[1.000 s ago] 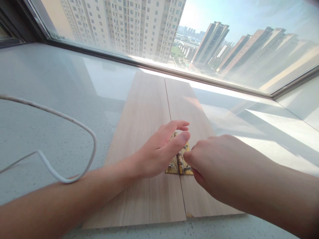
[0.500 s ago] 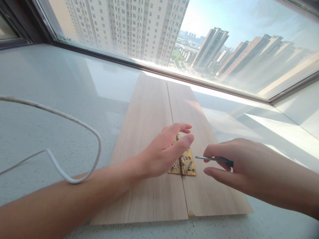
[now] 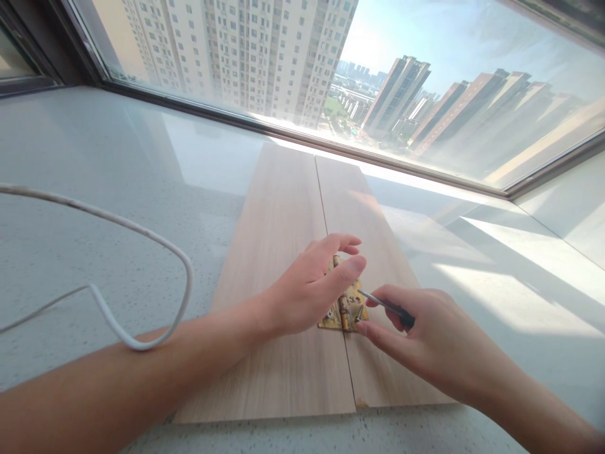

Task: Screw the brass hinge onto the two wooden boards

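A worn brass-coloured hinge (image 3: 350,305) lies across the seam between two pale wooden boards, the left board (image 3: 278,221) and the right board (image 3: 357,211). My left hand (image 3: 312,293) rests over the upper part of the hinge, fingers loosely curved with thumb and fingers apart, hiding part of it. A small screwdriver (image 3: 401,313) with a dark handle is held in my right hand (image 3: 435,328), its metal tip pointing left over the hinge's right leaf. A loose screw (image 3: 360,313) lies on that leaf, close to my right thumb and fingertips.
The boards lie on a pale speckled sill (image 3: 198,208). A white cable (image 3: 142,233) loops at the left, passing at my left forearm. Beyond the far edge runs a dark window frame (image 3: 227,116), with tall buildings outside. Sunlit patches cross the right side.
My right hand has moved left with the screwdriver, from beside the hinge to its right leaf, fingertips now near the loose screw. My left hand has stayed in place.
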Tool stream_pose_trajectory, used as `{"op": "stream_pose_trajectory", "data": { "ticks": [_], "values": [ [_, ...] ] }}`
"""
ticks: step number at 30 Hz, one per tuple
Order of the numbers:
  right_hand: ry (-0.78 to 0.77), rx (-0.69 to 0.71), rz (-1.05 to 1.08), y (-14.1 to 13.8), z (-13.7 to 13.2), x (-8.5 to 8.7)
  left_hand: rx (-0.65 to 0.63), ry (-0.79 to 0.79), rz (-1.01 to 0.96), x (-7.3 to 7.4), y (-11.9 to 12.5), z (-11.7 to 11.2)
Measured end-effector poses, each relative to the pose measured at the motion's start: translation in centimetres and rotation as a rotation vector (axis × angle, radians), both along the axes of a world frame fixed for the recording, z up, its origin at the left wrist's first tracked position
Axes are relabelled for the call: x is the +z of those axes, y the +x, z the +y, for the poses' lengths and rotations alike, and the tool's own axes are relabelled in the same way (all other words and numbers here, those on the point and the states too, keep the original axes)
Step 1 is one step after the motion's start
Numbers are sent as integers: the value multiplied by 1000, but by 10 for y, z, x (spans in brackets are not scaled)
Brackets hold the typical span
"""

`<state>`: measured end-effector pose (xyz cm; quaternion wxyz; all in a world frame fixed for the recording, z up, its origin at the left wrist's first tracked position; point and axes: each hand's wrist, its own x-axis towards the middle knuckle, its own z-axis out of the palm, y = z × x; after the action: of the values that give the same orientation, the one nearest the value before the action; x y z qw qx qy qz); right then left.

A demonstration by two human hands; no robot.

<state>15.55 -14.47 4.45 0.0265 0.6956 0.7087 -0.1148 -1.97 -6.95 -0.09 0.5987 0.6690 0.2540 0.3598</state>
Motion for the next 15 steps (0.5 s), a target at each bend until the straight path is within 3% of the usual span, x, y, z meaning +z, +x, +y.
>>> {"op": "stream_pose_trajectory", "data": {
  "ticks": [15],
  "values": [
    [12,-20,-170,-14,1,-3,7,-29,-11,1,-1,0]
  ]
}}
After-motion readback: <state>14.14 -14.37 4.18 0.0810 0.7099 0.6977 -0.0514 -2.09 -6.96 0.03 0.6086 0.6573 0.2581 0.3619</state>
